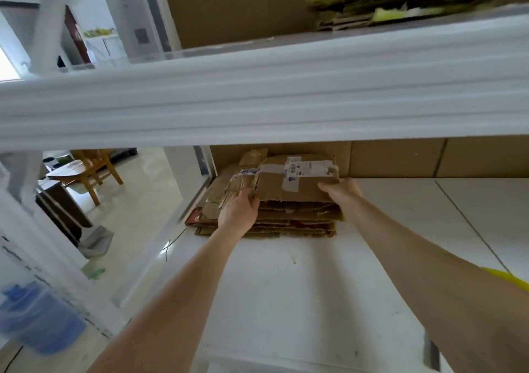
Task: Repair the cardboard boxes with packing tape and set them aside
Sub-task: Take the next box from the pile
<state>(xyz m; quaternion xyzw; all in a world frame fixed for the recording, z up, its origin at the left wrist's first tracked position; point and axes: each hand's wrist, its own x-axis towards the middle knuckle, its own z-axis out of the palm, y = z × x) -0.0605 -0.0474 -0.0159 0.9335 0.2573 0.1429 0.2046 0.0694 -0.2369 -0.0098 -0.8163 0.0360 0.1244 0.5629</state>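
The fingers (249,194) of the left hand (239,213) curl over the ragged left edge of the top box (297,186), a flattened carton. The right hand (340,191) takes the opposite edge with its thumb lying on the upper face. The rest of that hand's fingers are hidden under the cardboard, so the hold reads as a pinch, though how deep it goes cannot be told. The top box lies on a stack (286,223) of other flattened cartons at the back left of a white shelf (286,292). It carries old grey tape (272,168) and a torn label (303,167) across its top. It looks like the start of a lift to bring one carton out for repair. The main risk is the left grip: it sits where loose flaps and a second folded piece overlap. A pull may therefore drag a neighbouring carton along or tear the already frayed edge further. A flattened carton held only at its ends may also sag in the middle, or slip free on the side where less of the hand is under it. The upper shelf beam (257,100) hangs low over the reach, so a steep lift could knock the cardboard against it.
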